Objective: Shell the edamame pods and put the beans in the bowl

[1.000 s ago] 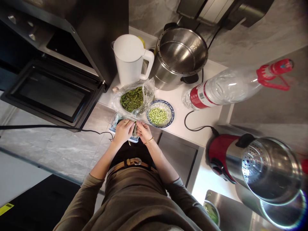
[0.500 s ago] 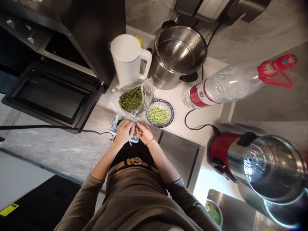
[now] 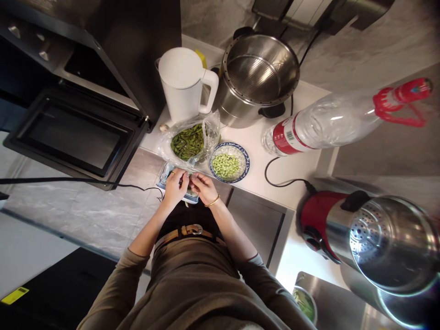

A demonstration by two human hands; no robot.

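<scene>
Pale green shelled beans (image 3: 225, 166) lie in a loose heap on a blue-rimmed plate (image 3: 248, 162), which rests near the edge of the white desk (image 3: 256, 173). Left of the plate, just beside it, a clear plastic bag (image 3: 211, 130) gapes around darker green pods (image 3: 188, 142). Nearer the person than the plate and to its left, the left hand (image 3: 176, 185) and right hand (image 3: 204, 188) meet above a blue-and-white tray (image 3: 191, 200). Fingers are bent inward on both; whether either grip is closed on anything I cannot tell, since the fingertips hide it. Beyond the plate stand a steel pot (image 3: 233, 111) and, farther left, a white jug (image 3: 181, 87). Right of the plate is a big clear bottle (image 3: 319, 123); well left of it, an oven door (image 3: 68, 135) hangs open.
</scene>
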